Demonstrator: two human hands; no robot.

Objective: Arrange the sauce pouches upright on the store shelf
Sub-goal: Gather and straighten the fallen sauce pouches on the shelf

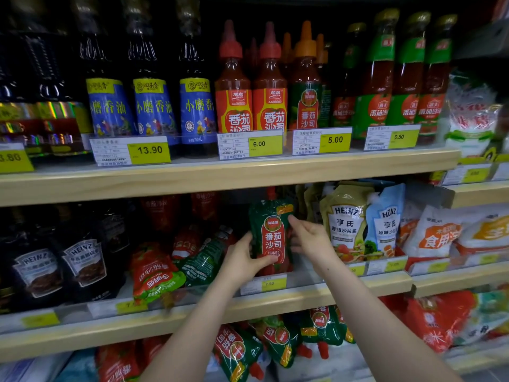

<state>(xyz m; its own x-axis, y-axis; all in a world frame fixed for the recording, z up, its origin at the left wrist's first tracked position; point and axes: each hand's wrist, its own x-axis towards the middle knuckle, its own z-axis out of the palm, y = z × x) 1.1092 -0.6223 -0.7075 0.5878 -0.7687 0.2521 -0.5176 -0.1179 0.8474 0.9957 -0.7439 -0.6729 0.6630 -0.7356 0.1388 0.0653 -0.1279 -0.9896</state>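
- A green tomato-sauce pouch (271, 238) with a red label stands upright on the middle shelf (303, 296), just past the centre of the view toward 5 o'clock, its red cap up under the shelf above.
- The left hand (243, 261) holds that pouch from 8 o'clock: the thumb lies across the lower front of the label and the fingers wrap round its left edge, so the hand is closed on it.
- The right hand (309, 238) is at the pouch's 3 o'clock side, fingers loosely spread and half open; the fingertips touch its upper right edge, though whether they truly pinch it is hard to tell.
- At 9 o'clock from the held pouch, a second green pouch (205, 260) lies tipped over, leaning on a fallen red pouch (154, 274) whose print reads upside down.
- Further toward 9 o'clock, two dark Heinz pouches (63, 267) stand upright.
- At 3 o'clock, just beside the right hand, a yellow Heinz pouch (344, 224) and a blue Heinz pouch (385, 224) stand upright, touching each other.
- At 12 o'clock, on the upper shelf, red ketchup bottles (252, 86) stand behind yellow price tags (265, 144).
- At 6 o'clock, on the bottom shelf, more green pouches (278, 343) lie in a jumble.
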